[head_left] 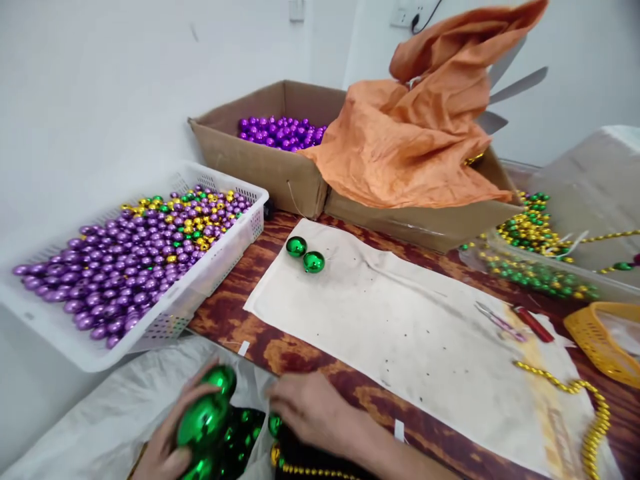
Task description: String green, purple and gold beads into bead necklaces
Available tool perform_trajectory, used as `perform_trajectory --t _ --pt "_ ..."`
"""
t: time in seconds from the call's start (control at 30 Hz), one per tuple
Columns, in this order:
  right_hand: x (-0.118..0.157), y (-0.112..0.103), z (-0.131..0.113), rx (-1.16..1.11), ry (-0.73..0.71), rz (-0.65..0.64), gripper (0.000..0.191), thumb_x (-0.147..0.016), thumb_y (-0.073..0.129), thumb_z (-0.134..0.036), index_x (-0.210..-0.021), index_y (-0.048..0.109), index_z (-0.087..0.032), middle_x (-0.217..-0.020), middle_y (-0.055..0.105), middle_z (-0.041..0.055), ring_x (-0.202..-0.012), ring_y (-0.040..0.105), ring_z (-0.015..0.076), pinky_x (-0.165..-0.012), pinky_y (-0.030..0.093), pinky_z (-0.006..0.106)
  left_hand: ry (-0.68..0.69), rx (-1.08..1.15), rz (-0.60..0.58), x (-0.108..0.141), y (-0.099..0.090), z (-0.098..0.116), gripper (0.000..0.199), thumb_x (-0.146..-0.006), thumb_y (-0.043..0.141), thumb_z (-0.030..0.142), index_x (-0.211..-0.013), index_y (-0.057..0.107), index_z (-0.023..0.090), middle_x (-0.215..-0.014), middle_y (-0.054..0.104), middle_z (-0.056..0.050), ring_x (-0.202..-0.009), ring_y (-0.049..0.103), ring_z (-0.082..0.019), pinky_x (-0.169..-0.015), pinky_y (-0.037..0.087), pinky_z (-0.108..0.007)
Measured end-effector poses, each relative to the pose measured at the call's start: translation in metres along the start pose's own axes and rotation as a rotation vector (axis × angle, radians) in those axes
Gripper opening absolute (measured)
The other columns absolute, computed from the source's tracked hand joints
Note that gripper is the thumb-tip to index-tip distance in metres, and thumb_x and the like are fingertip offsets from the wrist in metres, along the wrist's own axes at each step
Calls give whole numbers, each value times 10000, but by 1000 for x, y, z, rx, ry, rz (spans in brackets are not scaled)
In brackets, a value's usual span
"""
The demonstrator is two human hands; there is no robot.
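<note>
In the head view, I have both hands low in the frame, in front of the wooden table (280,347). The left hand (161,443), left of centre at the bottom edge, reaches upward with its palm turned toward the right of the frame; its fingers curl around large green balls (204,420), the thumb low against them and the fingertips along their far side. The right hand (310,407), at bottom centre, comes in on a forearm slanting from the lower right, back of the hand up and knuckles bent, fingers pointing left and down. Its fingertips are at a smaller green ball (275,425), but they blur, and I can't tell whether they pinch it. A gold bead strand (320,473) runs below that wrist. Beneath the left hand I see white plastic sheeting (115,413) and more green balls in shadow. At upper centre, two loose green balls (314,262) sit side by side on the white cloth (360,313), well apart from both hands.
</note>
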State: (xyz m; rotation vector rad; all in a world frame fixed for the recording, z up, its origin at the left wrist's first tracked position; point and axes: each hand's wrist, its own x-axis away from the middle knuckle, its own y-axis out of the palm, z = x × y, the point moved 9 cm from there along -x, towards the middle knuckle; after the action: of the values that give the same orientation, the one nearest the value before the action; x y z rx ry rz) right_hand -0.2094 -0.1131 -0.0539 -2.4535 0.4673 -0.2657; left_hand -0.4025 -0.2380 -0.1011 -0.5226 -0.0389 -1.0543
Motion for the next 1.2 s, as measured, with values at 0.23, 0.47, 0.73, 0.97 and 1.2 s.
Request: perform_trajectory --t 0.23,0.47,0.73,0.97,1.2 --pt "-20 -144 104 -436 389 556 462 -933 509 -232 -1391 470 -191 -1020 684 65 -669 694 146 -477 516 210 389 -341 157 -129 101 192 494 -739 762 526 -1150 707 259 -1602 288 -105 -1440 420 -363 -1168 404 -491" --pt "-57 -177 141 -665 468 526 594 -916 549 -167 -1474 350 -197 -1230 647 131 -729 731 155 -424 532 180 314 -538 172 -187 144 213 579 -800 736 548 -1297 646 265 -1645 188 -132 -1280 586 -383 -1065 499 -507" --pt "-69 -220 168 -658 508 525 548 -919 522 -108 -1453 411 -156 -1246 674 167 -723 744 178 -433 539 198 241 -568 132 -230 171 250 688 -798 693 635 -1369 609 262 -1650 184 -157 -1316 568 -396 -1124 436 -472" --pt "-56 -241 179 -533 509 545 489 -935 487 -93 -1417 460 -168 -1219 681 133 -744 743 132 -462 512 139 125 -647 102 -246 177 238 812 -811 641 656 -1519 457 304 -1681 125 -159 -1377 501 -431 -1141 415 -492" --pt "-17 -248 182 -177 479 517 252 -907 498 -109 -1078 680 -142 -1005 730 83 -756 719 165 -591 530 213 148 -586 180 -236 173 245 917 -804 602 716 -1576 359 285 -1667 172 -192 -1402 454 -463 -1130 401 -566"
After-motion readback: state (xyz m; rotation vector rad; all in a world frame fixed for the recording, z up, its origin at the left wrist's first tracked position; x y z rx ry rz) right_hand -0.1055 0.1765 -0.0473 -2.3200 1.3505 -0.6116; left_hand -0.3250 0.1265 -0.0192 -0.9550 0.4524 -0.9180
